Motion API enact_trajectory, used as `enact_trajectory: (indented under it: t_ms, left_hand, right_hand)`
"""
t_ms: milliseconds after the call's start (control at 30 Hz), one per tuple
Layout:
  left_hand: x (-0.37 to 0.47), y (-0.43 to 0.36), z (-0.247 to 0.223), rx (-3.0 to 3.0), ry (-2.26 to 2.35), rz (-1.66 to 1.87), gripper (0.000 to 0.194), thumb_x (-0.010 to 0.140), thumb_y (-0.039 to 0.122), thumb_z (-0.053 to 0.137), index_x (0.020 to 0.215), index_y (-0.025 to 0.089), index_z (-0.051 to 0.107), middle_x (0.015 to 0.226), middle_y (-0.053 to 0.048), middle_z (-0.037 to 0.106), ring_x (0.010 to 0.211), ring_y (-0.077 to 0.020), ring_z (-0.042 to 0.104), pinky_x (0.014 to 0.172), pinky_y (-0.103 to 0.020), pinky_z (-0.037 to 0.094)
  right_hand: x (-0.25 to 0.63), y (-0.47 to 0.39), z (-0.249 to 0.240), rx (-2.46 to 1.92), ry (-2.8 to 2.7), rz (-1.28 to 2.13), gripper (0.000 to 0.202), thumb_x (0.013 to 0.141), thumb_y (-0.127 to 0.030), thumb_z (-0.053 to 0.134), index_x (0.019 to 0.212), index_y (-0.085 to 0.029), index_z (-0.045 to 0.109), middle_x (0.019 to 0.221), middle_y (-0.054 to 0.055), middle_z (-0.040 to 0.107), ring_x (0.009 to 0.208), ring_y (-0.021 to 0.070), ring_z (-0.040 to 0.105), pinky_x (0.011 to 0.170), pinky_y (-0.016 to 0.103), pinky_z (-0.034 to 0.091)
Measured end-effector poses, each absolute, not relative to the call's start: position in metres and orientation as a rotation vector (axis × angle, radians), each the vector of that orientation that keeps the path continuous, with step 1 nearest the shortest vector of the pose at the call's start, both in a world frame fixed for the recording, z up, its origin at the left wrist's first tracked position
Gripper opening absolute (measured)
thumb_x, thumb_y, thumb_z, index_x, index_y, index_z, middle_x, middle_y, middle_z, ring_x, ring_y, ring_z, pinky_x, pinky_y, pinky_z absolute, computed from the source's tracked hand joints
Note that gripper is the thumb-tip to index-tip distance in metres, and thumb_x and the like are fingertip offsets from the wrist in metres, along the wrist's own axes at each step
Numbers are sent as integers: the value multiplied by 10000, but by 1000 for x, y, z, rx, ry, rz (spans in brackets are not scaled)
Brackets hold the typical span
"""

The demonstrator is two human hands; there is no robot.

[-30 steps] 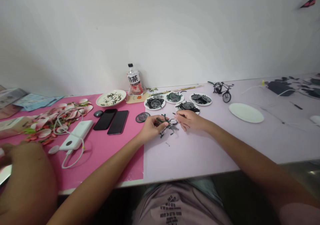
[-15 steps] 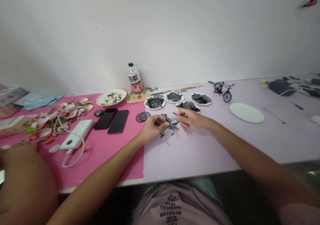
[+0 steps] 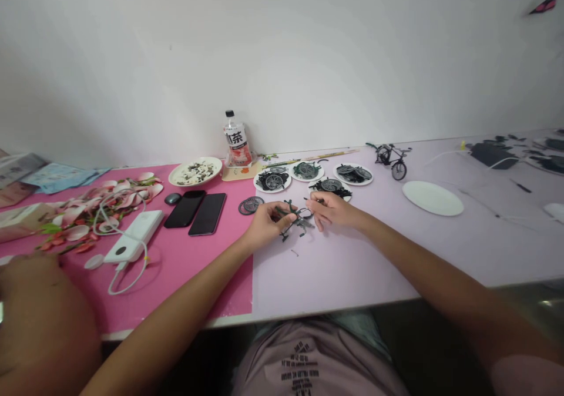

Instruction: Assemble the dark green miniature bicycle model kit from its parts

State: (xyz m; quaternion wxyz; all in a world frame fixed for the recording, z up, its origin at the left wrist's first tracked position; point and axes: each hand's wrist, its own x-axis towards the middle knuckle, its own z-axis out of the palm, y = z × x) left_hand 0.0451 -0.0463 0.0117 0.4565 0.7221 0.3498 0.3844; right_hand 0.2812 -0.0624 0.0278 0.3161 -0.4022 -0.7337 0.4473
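My left hand (image 3: 268, 227) is closed on a small dark model bicycle frame (image 3: 300, 222), held just over the lilac table. My right hand (image 3: 330, 208) is at the frame's right side, thumb and forefinger pinched on a thin dark part (image 3: 311, 200) too small to name. A tiny thin piece (image 3: 295, 252) lies on the table below the hands. Two loose spoked wheels (image 3: 251, 205) lie left of my left hand. Behind my hands, small white plates hold dark bicycle parts, among them a plate of wheels (image 3: 272, 180) and a plate of dark pieces (image 3: 353, 174).
An assembled model bicycle (image 3: 392, 158) stands at the back right, near a white oval plate (image 3: 433, 198). On the pink side are two phones (image 3: 207, 214), a white power bank (image 3: 134, 236), a bottle (image 3: 237, 140) and pink petals (image 3: 99, 207). Another person's arm (image 3: 46, 319) is at far left.
The view has shifted slightly. Both hands stay close together on the bicycle frame; the fingers of my right hand have moved only a little.
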Motion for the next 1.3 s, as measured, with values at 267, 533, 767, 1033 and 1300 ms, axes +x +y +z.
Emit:
enact_trajectory:
  t_ms: [267, 533, 767, 1033, 1300]
  left_hand:
    - [45, -45, 11, 1816, 857, 953, 467, 760, 558, 800, 877, 114, 716, 923, -128, 762, 592, -118, 585, 544, -237, 452]
    - [45, -45, 10, 1805, 865, 954, 467, 764, 550, 798, 915, 114, 726, 904, -121, 761, 587, -117, 574, 542, -240, 452]
    - [46, -48, 11, 1822, 883, 1001, 426, 767, 528, 799, 887, 125, 730, 1031, -143, 777, 626, -128, 603, 566, -250, 467]
    - [47, -47, 11, 1780, 880, 1001, 420, 755, 516, 805, 853, 120, 706, 1033, -149, 773, 606, -115, 592, 554, -245, 457]
    - [46, -48, 11, 1781, 875, 994, 426, 763, 521, 800, 867, 119, 704, 1049, -150, 770, 614, -116, 598, 552, -241, 464]
  right_hand:
    - [279, -61, 26, -1088, -1920, 1149, 514, 975, -692, 486, 761, -227, 443, 456, -66, 485, 449, 156, 605, 517, 259, 414]
    - [287, -57, 22, -989, -1873, 1330, 380, 978, -576, 577, 901, -233, 435, 556, -63, 581, 525, 136, 572, 519, 242, 386]
    - [286, -57, 22, -997, -1872, 1315, 439, 951, -635, 597, 872, -234, 434, 482, -109, 468, 458, 134, 561, 519, 260, 437]
    - [279, -59, 18, -996, -1837, 1228, 458, 969, -638, 561, 815, -245, 384, 468, -111, 450, 432, 131, 560, 488, 244, 426]
    - [278, -61, 22, -1004, -1866, 1197, 491, 963, -670, 542, 777, -245, 381, 447, -106, 447, 415, 139, 577, 469, 242, 405]
